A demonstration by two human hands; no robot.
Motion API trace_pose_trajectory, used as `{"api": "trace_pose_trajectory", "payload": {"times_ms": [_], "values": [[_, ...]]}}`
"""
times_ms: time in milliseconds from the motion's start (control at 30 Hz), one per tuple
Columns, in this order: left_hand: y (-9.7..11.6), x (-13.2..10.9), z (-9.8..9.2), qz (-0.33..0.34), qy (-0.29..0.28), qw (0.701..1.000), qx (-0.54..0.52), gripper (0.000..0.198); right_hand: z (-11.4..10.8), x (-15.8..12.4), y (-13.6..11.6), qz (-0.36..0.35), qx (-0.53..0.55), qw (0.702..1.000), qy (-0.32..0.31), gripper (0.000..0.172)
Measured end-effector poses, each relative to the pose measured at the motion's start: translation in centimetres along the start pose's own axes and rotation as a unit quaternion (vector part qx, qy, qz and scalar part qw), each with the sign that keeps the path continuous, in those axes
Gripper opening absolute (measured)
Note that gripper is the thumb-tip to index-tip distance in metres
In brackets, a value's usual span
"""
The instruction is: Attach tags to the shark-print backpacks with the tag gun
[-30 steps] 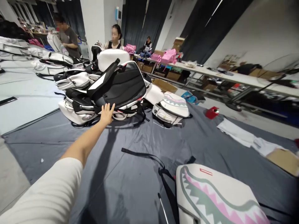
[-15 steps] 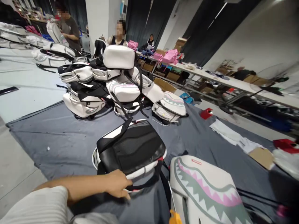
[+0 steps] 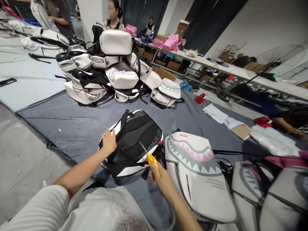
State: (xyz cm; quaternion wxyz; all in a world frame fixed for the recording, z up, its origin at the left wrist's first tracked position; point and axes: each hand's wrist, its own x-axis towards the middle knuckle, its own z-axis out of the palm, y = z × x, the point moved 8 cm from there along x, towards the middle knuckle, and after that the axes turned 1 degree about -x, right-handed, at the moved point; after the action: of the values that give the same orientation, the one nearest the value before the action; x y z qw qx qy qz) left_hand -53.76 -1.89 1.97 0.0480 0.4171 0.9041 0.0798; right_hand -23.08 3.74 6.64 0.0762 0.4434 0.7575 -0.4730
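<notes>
Beyond the grip, a backpack pile [image 3: 106,62] sits apart; beneath the left hand [image 3: 109,141], spread over its edge, 1 straps-up backpack [image 3: 134,131] looks barely begun; the right hand [image 3: 160,175], fingers curled, clasps 1 yellow-handled tool [image 3: 152,159]

Near backpack [image 3: 130,138] on the sheet [image 3: 81,125], second backpack [image 3: 199,176] just right, bag pile [image 3: 122,78] behind, counter [image 3: 286,88] with bags [image 3: 171,42] beyond

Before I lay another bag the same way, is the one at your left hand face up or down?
Face down: the bag has its black back panel and shoulder straps uppermost.
</notes>
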Motion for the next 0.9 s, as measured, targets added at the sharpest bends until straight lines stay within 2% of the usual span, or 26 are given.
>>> {"api": "trace_pose_trajectory", "payload": {"times_ms": [100, 167, 267, 333, 367, 400, 467, 500, 533, 567, 633, 667, 733, 800, 833, 867, 900], "values": [[-0.9, -0.4, 0.4, 0.002, -0.011, 0.994, -0.105, 0.064, -3.4, 2.4, -3.1, -0.014, -0.089, 0.992, 0.088, 0.049], [-2.8, -0.8, -0.1, 0.018, -0.024, 0.97, -0.241, 0.06, -5.9, 5.0, -5.1, -0.005, -0.133, 0.985, 0.107, 0.05], [-6.6, -2.4, -2.2, 0.059, -0.014, 0.896, -0.44, 0.06, -9.7, 9.6, -7.6, 0.046, -0.164, 0.974, 0.15, 0.052], [-9.1, -3.4, -3.1, 0.063, -0.035, 0.835, -0.545, 0.061, -10.4, 12.0, -9.0, 0.076, -0.193, 0.961, 0.183, 0.049], [-10.1, -3.7, -2.9, 0.045, -0.062, 0.802, -0.593, 0.062, -9.6, 12.8, -9.7, 0.076, -0.214, 0.957, 0.182, 0.047], [-11.0, -3.7, -2.4, 0.015, -0.096, 0.766, -0.636, 0.063, -7.9, 13.4, -10.3, 0.063, -0.235, 0.958, 0.154, 0.044], [-12.4, -2.8, -0.6, -0.076, -0.158, 0.701, -0.691, 0.062, -2.7, 13.8, -11.1, 0.018, -0.247, 0.968, 0.028, 0.041], [-12.9, -2.2, 0.6, -0.132, -0.188, 0.677, -0.699, 0.06, 0.1, 13.3, -11.2, -0.001, -0.23, 0.972, -0.052, 0.042], [-13.3, -1.4, 2.0, -0.187, -0.223, 0.656, -0.696, 0.058, 1.8, 12.8, -11.3, -0.004, -0.209, 0.973, -0.098, 0.044], [-13.6, -0.8, 3.3, -0.238, -0.262, 0.635, -0.687, 0.057, 2.4, 12.3, -11.3, 0.008, -0.193, 0.976, -0.098, 0.046], [-13.5, 0.4, 5.2, -0.304, -0.339, 0.599, -0.659, 0.059, 1.6, 11.8, -11.6, 0.048, -0.178, 0.982, -0.036, 0.048], [-13.3, 1.0, 5.7, -0.313, -0.363, 0.593, -0.646, 0.059, 1.2, 11.7, -11.9, 0.061, -0.17, 0.983, -0.027, 0.048], [-12.9, 2.2, 5.8, -0.295, -0.375, 0.615, -0.628, 0.054, 1.6, 11.5, -13.1, 0.056, -0.142, 0.986, -0.072, 0.047], [-12.4, 2.9, 5.5, -0.256, -0.365, 0.663, -0.601, 0.05, 2.1, 11.3, -14.6, 0.037, -0.123, 0.987, -0.095, 0.049], [-12.0, 3.1, 5.2, -0.231, -0.356, 0.693, -0.583, 0.049, 1.8, 11.2, -15.2, 0.036, -0.126, 0.989, -0.074, 0.049], [-11.6, 3.3, 4.7, -0.197, -0.34, 0.73, -0.559, 0.048, 1.3, 11.1, -15.6, 0.041, -0.133, 0.989, -0.045, 0.049], [-11.1, 3.5, 4.0, -0.15, -0.313, 0.774, -0.529, 0.048, 1.2, 10.9, -15.8, 0.049, -0.136, 0.989, -0.043, 0.049]]}}
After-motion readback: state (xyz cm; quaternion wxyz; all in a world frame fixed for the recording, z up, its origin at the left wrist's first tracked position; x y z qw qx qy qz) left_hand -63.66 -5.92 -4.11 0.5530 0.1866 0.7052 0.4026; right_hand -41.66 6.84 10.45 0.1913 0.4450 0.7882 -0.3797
